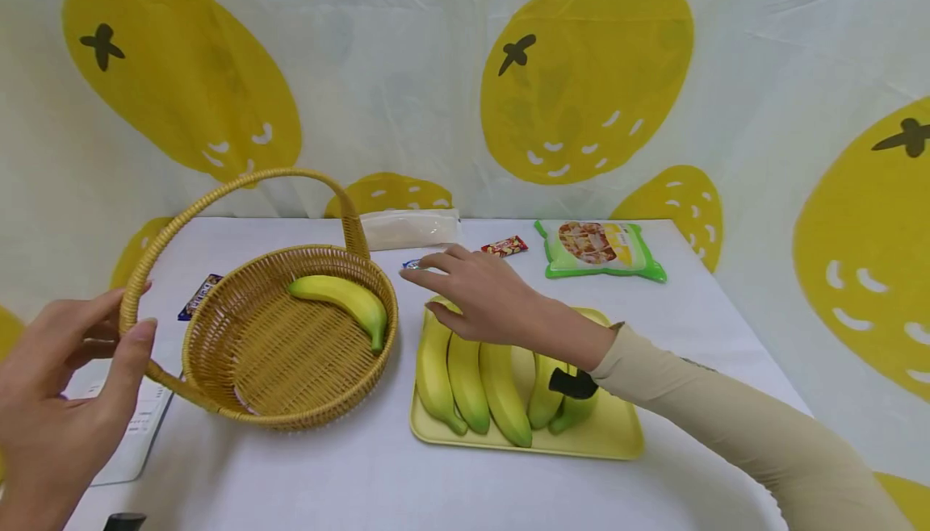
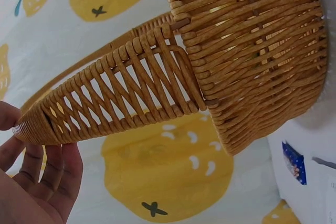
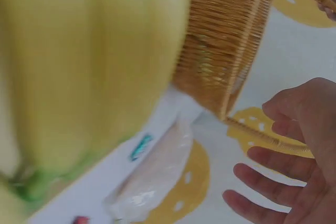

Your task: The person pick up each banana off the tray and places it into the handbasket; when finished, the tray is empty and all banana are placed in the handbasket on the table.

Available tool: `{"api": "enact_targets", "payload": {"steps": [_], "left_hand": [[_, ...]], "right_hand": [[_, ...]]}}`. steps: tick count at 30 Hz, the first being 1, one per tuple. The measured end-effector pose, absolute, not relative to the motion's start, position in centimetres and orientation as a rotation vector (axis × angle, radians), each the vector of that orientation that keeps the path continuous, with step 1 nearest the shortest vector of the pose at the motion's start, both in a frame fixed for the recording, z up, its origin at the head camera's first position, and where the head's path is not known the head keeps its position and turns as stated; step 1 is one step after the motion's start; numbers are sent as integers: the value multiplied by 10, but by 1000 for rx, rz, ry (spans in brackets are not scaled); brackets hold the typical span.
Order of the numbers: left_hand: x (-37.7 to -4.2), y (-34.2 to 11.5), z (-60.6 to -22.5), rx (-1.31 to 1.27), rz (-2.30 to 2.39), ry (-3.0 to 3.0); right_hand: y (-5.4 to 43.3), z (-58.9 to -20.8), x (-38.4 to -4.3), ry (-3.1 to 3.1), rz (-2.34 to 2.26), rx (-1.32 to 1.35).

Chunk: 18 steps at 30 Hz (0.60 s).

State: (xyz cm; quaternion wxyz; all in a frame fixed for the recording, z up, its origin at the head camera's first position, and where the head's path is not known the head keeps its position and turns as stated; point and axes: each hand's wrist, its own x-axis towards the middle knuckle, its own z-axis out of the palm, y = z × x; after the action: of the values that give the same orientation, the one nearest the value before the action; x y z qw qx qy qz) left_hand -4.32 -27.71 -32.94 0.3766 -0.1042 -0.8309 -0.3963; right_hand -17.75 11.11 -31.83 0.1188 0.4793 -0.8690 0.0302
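Observation:
My left hand [image 1: 65, 394] holds the arched handle of a woven wicker basket [image 1: 283, 382], thumb on one side and fingers on the other. In the left wrist view the fingers meet the handle [image 2: 105, 90] near its top. A single banana [image 1: 347, 298] lies inside the basket against its far right wall. Right of the basket, a pale yellow tray [image 1: 617, 441] carries several bananas [image 1: 503, 390]. Over the tray's far left part hovers my right hand [image 1: 483, 293], fingers spread and holding nothing; the right wrist view also shows its palm [image 3: 310, 182] without any object.
Behind the tray lie a green snack bag [image 1: 603, 250], a red wrapped bar [image 1: 504, 246], a small blue packet [image 1: 411, 264] and a white package [image 1: 410, 229]. A dark blue wrapper [image 1: 199, 297] and a pale flat board [image 1: 134, 442] sit left. A lemon-print curtain [image 1: 392, 71] hangs behind.

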Motion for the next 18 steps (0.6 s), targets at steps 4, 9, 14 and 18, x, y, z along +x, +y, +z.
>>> {"api": "enact_targets", "payload": {"steps": [4,9,14,18], "left_hand": [[-36,-275,-327,-99,-957,-2241],[-32,-273,-326,-27,-933,-2266],[-33,-272,-326,-49,-933,-2261],[-37,-274,-328,-160,-966,-2202]], "right_hand": [[136,-326,-168,-2561,88,1357],[161,-330,-158,-2645,46,1268],[186,-337,-148,-2720,56,1164],[207,-345,-142,-2745,93,1084]]}}
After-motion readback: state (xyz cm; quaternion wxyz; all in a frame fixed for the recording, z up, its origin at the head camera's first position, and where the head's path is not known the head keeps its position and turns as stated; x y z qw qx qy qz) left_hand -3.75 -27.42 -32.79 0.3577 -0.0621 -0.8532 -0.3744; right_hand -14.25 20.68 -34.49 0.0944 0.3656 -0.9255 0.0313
